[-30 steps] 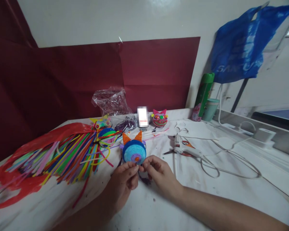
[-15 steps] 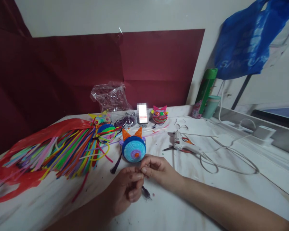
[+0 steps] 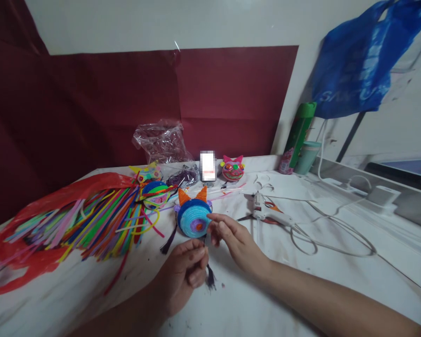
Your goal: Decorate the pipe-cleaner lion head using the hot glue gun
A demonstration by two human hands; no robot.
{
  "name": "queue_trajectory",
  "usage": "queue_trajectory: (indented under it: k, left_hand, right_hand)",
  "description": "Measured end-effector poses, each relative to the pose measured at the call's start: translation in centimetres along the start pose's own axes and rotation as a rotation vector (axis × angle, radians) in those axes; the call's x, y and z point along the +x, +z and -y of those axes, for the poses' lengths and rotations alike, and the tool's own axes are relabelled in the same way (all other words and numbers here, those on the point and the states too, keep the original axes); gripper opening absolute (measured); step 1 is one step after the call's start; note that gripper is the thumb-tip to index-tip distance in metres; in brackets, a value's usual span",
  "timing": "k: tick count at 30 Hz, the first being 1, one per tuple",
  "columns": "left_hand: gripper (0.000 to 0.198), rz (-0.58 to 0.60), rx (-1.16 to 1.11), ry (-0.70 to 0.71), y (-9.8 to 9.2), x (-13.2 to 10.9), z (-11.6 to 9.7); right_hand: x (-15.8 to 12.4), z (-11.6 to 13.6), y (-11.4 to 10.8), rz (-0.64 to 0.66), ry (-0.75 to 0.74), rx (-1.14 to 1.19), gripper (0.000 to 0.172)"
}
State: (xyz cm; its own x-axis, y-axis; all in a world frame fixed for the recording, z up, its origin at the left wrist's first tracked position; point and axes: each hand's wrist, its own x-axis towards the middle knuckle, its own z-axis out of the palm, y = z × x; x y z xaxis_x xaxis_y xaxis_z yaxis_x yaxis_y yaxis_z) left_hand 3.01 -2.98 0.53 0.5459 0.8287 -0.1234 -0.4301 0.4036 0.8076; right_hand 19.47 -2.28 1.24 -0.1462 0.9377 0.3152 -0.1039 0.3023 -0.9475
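Observation:
My left hand (image 3: 185, 271) is closed near the table's front, pinching a small dark purple tassel (image 3: 210, 282) that hangs below its fingertips. My right hand (image 3: 233, 241) is just above and to the right, fingers loosely spread, fingertips at the right side of a blue coiled ball figure (image 3: 193, 221) with orange ears and a purple-orange spot. A second dark tassel (image 3: 168, 243) trails from the figure's left side onto the white table (image 3: 266, 299).
A heap of coloured pipe cleaners (image 3: 91, 224) lies on red plastic at left. Behind are a striped ball figure (image 3: 156, 194), a pink figure (image 3: 232, 169), a clear bag (image 3: 161, 140), a glue gun (image 3: 266, 211) with cord, scissors, a green can (image 3: 298, 135) and a cup (image 3: 307, 157).
My right hand has let go of the pinch it shared with my left hand and moved up to the blue figure. My left hand keeps the tassel, slightly lower.

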Motion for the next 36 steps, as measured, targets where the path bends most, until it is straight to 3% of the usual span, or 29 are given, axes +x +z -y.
queue_trajectory:
  k: [4, 9, 14, 18, 22, 32, 36]
  left_hand:
    - [0.03, -0.032, -0.066, 0.057, -0.3, 0.3, 0.0]
    - [0.027, -0.04, -0.104, 0.07, -0.7, 0.5, 0.4]
    - [0.027, 0.022, -0.149, 0.087, -0.7, 0.3, 0.2]
    - [0.026, 0.084, -0.167, 0.08, -0.6, 0.2, 0.3]
    - [0.029, 0.034, -0.152, 0.071, -0.8, 0.4, 0.6]
    - [0.029, 0.027, -0.15, 0.071, -0.7, 0.5, 0.6]
    - [0.029, 0.024, -0.142, 0.08, -0.7, 0.4, 0.5]
  right_hand:
    - [-0.2, -0.8, 0.7, -0.087, 0.108, 0.125, 0.047]
    - [-0.7, -1.9, 1.5, -0.07, 0.18, 0.2, 0.052]
    - [0.3, -2.5, 0.7, -0.285, 0.204, 0.294, 0.054]
    - [0.4, -2.5, 0.7, -0.203, 0.181, 0.327, 0.046]
    - [-0.2, -1.9, 1.1, -0.116, 0.133, 0.34, 0.041]
    - [-0.2, -1.3, 1.2, -0.123, 0.17, 0.295, 0.044]
    - [0.0, -1.1, 0.8, -0.225, 0.136, 0.278, 0.039]
